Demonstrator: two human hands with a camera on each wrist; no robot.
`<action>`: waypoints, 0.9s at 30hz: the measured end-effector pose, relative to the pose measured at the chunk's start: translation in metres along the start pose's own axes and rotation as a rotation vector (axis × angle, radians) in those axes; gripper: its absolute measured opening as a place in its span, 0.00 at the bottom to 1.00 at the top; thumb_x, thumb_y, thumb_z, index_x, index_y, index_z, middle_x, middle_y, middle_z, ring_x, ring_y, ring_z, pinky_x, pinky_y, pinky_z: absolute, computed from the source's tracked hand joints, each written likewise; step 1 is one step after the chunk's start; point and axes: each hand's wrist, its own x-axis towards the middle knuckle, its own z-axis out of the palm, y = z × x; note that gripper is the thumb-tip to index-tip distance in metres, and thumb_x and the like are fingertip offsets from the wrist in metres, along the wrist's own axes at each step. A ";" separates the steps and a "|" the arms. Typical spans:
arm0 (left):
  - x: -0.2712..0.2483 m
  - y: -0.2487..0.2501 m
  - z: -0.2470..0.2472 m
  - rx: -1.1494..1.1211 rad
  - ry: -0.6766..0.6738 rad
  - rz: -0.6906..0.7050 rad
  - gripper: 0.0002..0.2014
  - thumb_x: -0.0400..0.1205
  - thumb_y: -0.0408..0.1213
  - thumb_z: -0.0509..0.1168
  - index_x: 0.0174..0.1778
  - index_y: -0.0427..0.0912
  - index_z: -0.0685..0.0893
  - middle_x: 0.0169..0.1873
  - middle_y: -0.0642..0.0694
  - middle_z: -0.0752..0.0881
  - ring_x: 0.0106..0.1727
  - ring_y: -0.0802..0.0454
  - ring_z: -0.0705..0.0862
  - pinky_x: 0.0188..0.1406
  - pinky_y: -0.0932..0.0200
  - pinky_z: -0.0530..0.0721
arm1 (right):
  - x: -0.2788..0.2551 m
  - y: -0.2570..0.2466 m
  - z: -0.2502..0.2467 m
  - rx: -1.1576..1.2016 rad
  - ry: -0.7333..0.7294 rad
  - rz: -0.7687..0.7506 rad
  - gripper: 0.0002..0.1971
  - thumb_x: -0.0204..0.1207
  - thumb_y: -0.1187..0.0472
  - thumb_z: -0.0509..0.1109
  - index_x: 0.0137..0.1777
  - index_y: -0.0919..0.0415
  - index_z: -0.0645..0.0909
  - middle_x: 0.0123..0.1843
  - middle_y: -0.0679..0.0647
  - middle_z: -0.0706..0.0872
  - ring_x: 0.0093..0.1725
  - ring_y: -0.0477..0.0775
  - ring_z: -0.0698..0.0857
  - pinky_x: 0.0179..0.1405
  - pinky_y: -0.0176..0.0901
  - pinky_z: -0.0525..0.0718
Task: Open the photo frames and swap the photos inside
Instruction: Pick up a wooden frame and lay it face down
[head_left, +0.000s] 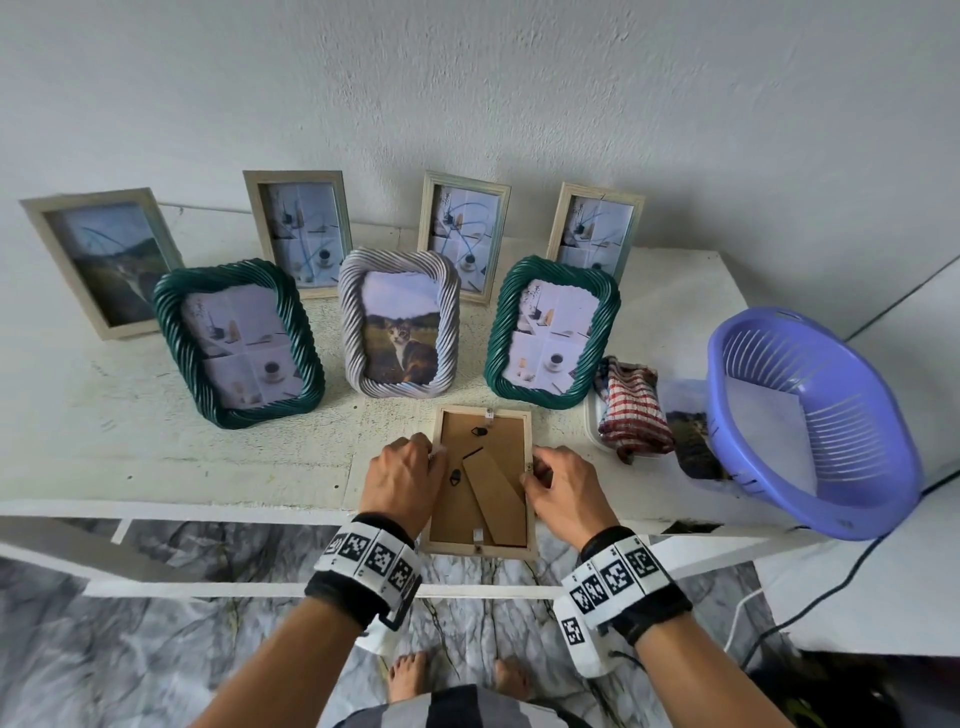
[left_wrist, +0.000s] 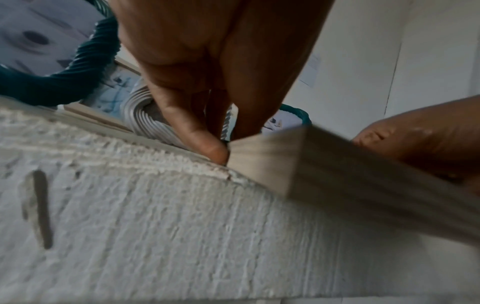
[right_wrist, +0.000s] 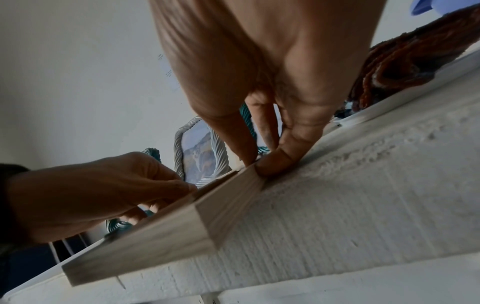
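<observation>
The frame (head_left: 480, 480) is laid face-down on the worktop (head_left: 208, 457), long axis twelve-to-six; its long edges are pinched by the left hand (head_left: 402, 475) at nine and the right hand (head_left: 563, 486) at three.

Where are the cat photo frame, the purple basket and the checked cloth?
Cat photo frame (head_left: 399, 327): head view, on the cat photo behind the glass.
Purple basket (head_left: 826, 512): head view, on its near rim.
Checked cloth (head_left: 631, 415): head view, on the middle of its crumpled folds.
</observation>
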 end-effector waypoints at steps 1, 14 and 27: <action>0.001 0.004 -0.001 0.015 0.004 -0.017 0.17 0.88 0.48 0.57 0.48 0.36 0.81 0.40 0.38 0.87 0.35 0.46 0.79 0.35 0.56 0.73 | -0.001 0.000 -0.001 -0.004 0.000 -0.009 0.13 0.79 0.58 0.68 0.58 0.66 0.83 0.48 0.61 0.83 0.44 0.52 0.76 0.43 0.37 0.68; 0.007 0.005 -0.007 -0.114 -0.044 -0.266 0.10 0.78 0.49 0.65 0.43 0.47 0.84 0.43 0.45 0.87 0.43 0.45 0.80 0.42 0.56 0.75 | 0.009 -0.028 -0.019 -0.213 0.010 -0.032 0.16 0.81 0.52 0.64 0.58 0.65 0.77 0.51 0.56 0.79 0.46 0.54 0.79 0.41 0.41 0.76; 0.004 0.000 -0.005 -0.175 -0.061 -0.290 0.08 0.76 0.50 0.66 0.40 0.50 0.84 0.42 0.46 0.88 0.46 0.42 0.84 0.45 0.54 0.80 | 0.062 -0.054 -0.012 -0.424 -0.002 -0.109 0.15 0.78 0.48 0.68 0.44 0.61 0.81 0.48 0.58 0.85 0.58 0.63 0.77 0.41 0.47 0.79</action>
